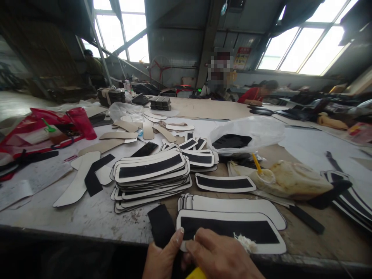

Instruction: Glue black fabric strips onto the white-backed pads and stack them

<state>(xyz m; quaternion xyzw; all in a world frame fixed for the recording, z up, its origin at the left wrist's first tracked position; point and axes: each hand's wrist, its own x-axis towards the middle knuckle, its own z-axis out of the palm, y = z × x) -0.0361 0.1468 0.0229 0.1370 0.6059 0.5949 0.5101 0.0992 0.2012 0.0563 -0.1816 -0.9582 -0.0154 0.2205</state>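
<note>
Lower centre: black-centred white curved panel (232, 231), likely light, semi-stiff; take by edges. Left hand (162, 254), right hand (217, 252) bent, grips unclear.

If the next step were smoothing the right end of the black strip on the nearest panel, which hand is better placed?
Right, I'd judge: the right hand already lies over the panel's near edge, closer to that end of the strip. The left hand is at the opposite end.
</note>
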